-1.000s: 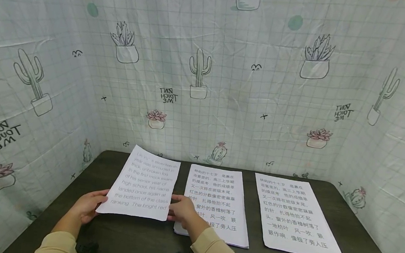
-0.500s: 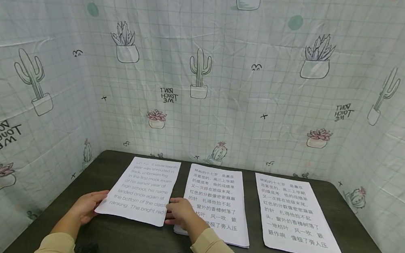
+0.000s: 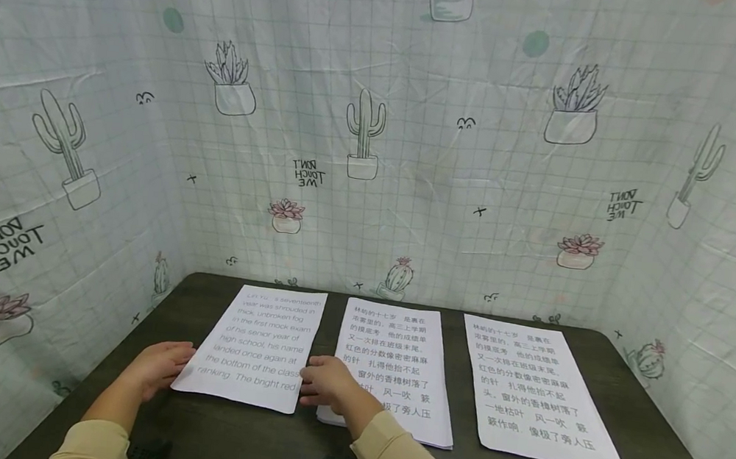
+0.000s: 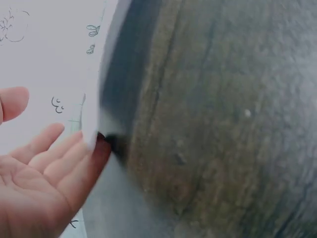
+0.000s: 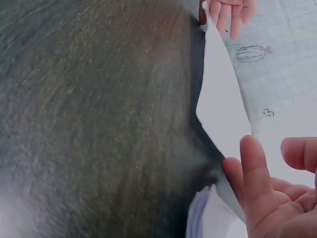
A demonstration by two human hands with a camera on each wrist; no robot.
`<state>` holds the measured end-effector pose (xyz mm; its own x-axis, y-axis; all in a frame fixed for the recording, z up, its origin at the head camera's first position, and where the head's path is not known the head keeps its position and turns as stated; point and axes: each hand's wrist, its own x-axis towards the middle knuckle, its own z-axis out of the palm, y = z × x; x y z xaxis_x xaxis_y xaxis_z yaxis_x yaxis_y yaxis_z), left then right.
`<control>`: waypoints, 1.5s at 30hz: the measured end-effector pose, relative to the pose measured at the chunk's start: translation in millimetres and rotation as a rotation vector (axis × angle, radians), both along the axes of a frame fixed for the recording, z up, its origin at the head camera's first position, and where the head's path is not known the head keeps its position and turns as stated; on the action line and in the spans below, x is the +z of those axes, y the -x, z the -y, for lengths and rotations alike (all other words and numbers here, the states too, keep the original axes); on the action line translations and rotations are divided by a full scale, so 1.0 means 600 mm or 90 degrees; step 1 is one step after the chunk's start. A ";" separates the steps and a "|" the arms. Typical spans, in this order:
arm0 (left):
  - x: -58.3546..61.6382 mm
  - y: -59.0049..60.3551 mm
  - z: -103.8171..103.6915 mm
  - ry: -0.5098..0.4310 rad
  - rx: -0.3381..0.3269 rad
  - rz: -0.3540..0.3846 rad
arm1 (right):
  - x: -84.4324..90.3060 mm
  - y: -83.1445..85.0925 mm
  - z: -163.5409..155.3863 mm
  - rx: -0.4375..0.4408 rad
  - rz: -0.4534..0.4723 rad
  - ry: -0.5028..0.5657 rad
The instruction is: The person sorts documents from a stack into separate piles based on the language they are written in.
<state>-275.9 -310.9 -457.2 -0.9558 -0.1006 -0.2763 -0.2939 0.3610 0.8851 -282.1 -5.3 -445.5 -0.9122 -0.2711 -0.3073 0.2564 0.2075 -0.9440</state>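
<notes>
A sheet of paper printed with English text (image 3: 257, 341) lies on the left of the dark table, one hand at either side of it. My left hand (image 3: 158, 368) is at its near left edge. In the left wrist view that hand's fingers (image 4: 69, 168) are stretched out with the thumb apart. At the right edge of the sheet is my right hand (image 3: 331, 385), which overlaps the middle stack of papers (image 3: 392, 357) in the head view. Its fingers (image 5: 255, 166) are extended beside the sheet's edge in the right wrist view, thumb spread away.
The middle stack carries Chinese text, and its near edge shows several layers. Farther right lies another Chinese-printed paper (image 3: 538, 394), set at a slant. A curtain with cactus drawings (image 3: 441, 163) surrounds the dark wooden table (image 3: 241, 443) at the back and sides.
The English sheet's raised far edge has come down onto the table, and its near edge has shifted slightly toward me. Both hands stay beside it, their fingers moving only a little.
</notes>
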 end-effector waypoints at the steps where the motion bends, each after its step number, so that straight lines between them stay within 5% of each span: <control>1: 0.003 -0.001 0.000 -0.001 -0.002 0.000 | 0.002 0.000 -0.001 0.003 -0.004 -0.001; 17: 0.025 0.000 -0.039 0.000 -0.016 -0.026 | 0.015 0.002 -0.045 0.027 -0.036 0.002; 34: 0.031 0.026 -0.144 -0.114 -0.050 -0.038 | 0.027 0.020 -0.140 0.001 -0.063 -0.064; 45: 0.025 0.036 -0.206 -0.199 -0.081 -0.053 | 0.027 0.009 -0.193 -0.020 -0.055 -0.035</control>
<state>-297.6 -187.5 -442.1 -0.9759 0.0974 -0.1951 -0.1857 0.0978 0.9777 -287.6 110.4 -429.3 -0.9439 -0.2267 -0.2401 0.1811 0.2528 -0.9504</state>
